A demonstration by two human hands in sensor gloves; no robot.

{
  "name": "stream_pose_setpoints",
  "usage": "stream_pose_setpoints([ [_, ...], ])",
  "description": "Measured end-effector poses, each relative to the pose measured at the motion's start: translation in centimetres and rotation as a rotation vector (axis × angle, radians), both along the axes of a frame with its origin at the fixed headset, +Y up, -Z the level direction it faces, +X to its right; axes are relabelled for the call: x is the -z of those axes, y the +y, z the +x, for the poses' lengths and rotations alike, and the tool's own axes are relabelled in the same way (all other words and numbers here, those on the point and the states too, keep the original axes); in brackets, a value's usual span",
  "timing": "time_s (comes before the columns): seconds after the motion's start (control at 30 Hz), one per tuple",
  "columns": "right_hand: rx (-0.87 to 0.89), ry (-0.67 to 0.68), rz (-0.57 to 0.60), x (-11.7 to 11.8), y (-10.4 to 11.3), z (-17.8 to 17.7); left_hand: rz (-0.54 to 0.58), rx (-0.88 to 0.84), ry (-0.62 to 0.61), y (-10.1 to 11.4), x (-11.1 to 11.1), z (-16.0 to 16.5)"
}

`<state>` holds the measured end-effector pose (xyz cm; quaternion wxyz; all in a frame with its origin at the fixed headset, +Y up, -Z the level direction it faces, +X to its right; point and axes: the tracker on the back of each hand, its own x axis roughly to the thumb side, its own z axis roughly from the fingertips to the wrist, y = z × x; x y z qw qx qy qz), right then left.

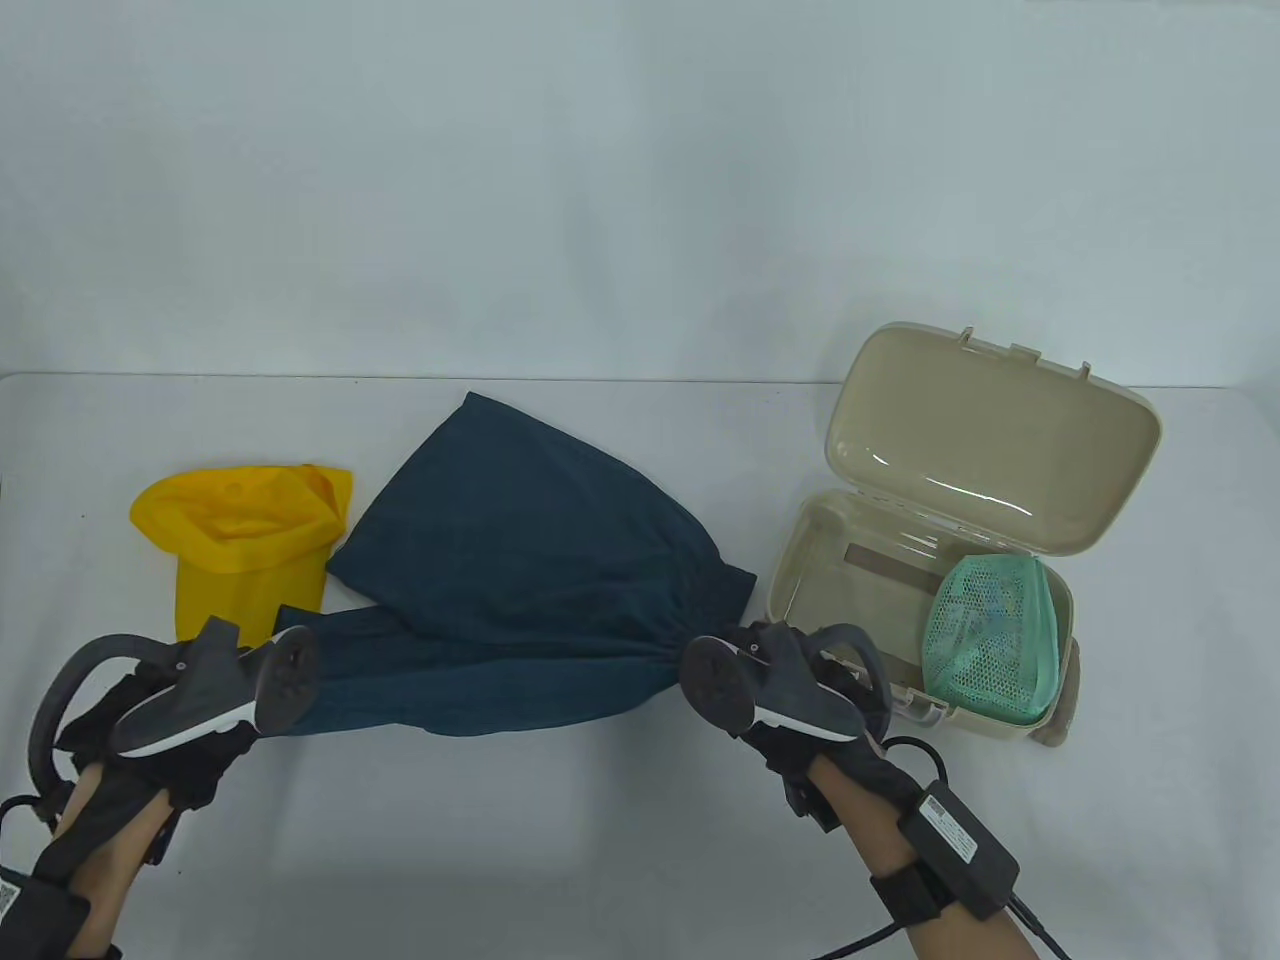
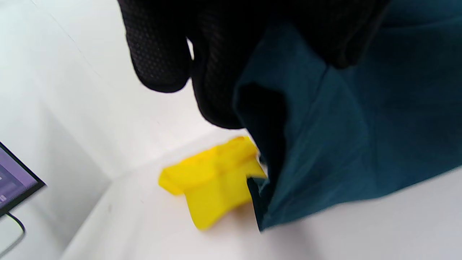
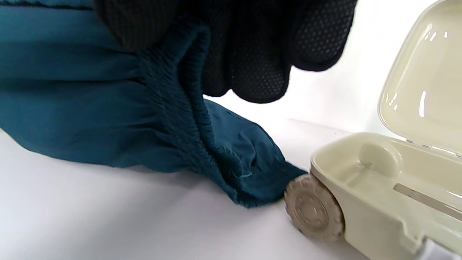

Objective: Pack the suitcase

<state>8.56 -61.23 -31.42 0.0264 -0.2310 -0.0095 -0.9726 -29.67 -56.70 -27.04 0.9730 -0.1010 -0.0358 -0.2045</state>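
There, teal garment (image 1: 520, 560) stretched between both hands' fingers (image 3: 260, 65), each end clamped; suitcase (image 1: 880, 560) beside.

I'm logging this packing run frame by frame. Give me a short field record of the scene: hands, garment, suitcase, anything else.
left hand: grips one end of the dark teal garment
right hand: grips the garment's elastic waistband
garment: stretched between both hands, partly resting on the table
suitcase: beige, lid open, at the right
inside suitcase: green mesh pouch
yellow garment: lies on the table at the left, untouched
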Motion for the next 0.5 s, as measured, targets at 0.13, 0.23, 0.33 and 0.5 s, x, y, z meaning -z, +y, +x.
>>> stream_pose_setpoints([
  [0.13,0.064,0.035,-0.101,0.2,2.8,0.2,0.104,0.036,0.018,4.0,0.5,0.1],
  [0.23,0.106,0.043,-0.207,1.0,3.8,0.3,0.163,0.102,0.051,5.4,2.3,0.3],
  [0.33,0.133,0.023,-0.309,2.2,3.4,0.3,0.198,0.153,0.082,5.4,5.0,0.8],
  [0.5,0.156,-0.084,-0.371,4.2,1.3,0.9,0.232,0.158,0.135,3.5,10.3,2.1],
])
